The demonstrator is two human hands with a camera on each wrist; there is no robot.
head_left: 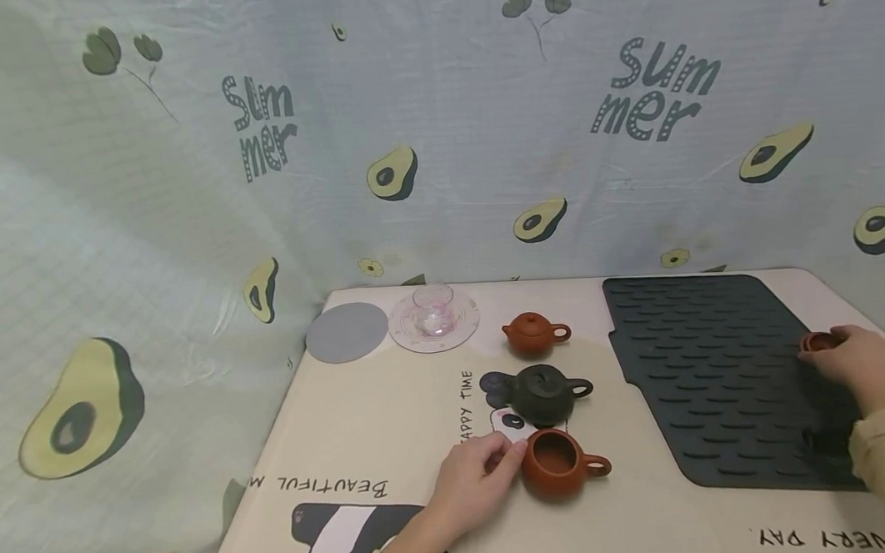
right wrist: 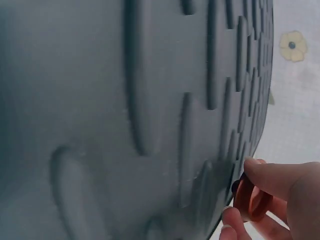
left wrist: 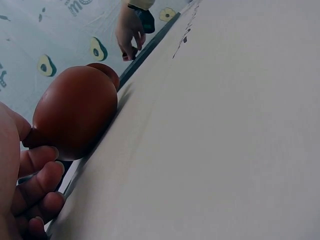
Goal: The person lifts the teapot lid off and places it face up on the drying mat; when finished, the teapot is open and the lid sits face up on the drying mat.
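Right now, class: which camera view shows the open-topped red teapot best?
The head view: the open-topped red teapot shows whole, lidless, its handle pointing right, with the left hand touching it. The left wrist view shows only its belly; the right wrist view shows none of it.

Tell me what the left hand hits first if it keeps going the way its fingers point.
The left hand already touches the lidless reddish-brown clay teapot; pushing on, probably its side, though depth is unclear.

The curtain (head_left: 435,126) says "Summer" twice, split as "Sum / mer". The tablecloth (head_left: 390,421) has "HAPPY TIME" by the dark teapot (head_left: 542,392), "BEAUTIFUL" near the left hand (head_left: 472,484), and "EVERY DAY" at the front right.
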